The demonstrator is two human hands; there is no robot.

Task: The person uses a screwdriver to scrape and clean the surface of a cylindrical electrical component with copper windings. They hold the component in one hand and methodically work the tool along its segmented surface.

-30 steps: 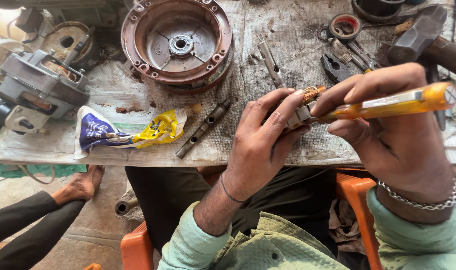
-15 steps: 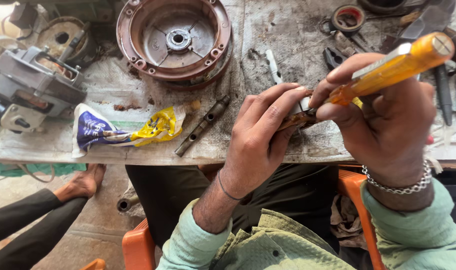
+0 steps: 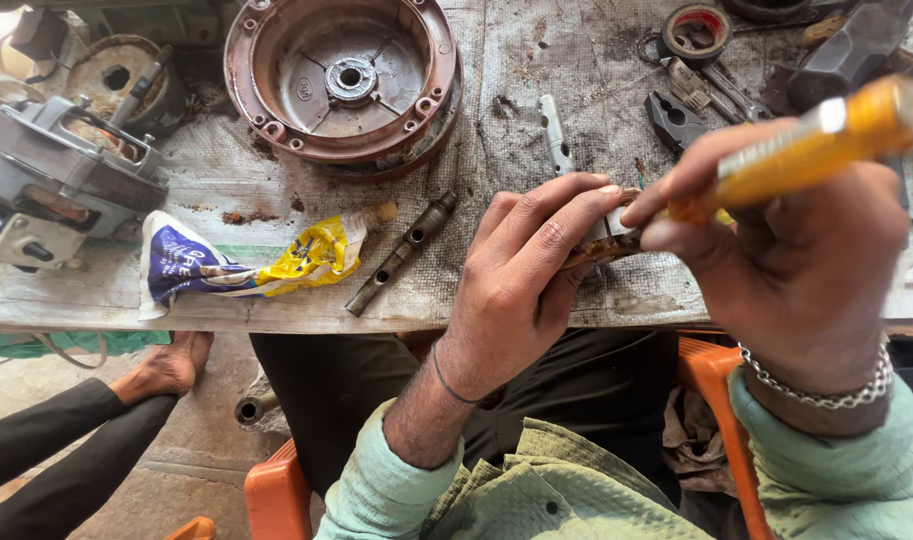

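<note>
The left hand (image 3: 521, 290) is pinching a small brown-and-metal part (image 3: 604, 238) over the bench's front edge; the right hand (image 3: 786, 250), fingers closed round a yellow-handled screwdriver (image 3: 816, 150), is working its tip into it; seemingly mid-job, with the rusty round housing (image 3: 341, 80) lying open behind.

Bright, even daylight, soft, from above; no hard shadows on the workbench (image 3: 576, 300). Floor under it darker. Mild glare on the yellow screwdriver handle (image 3: 816, 150), which is blurred, too close to the lens. Right hand (image 3: 806, 250) slightly soft; left hand (image 3: 521, 290) sharp. Round rusty housing (image 3: 341, 80) crisp. Wide-angle bending at the edges, top left corner overexposed.
</note>
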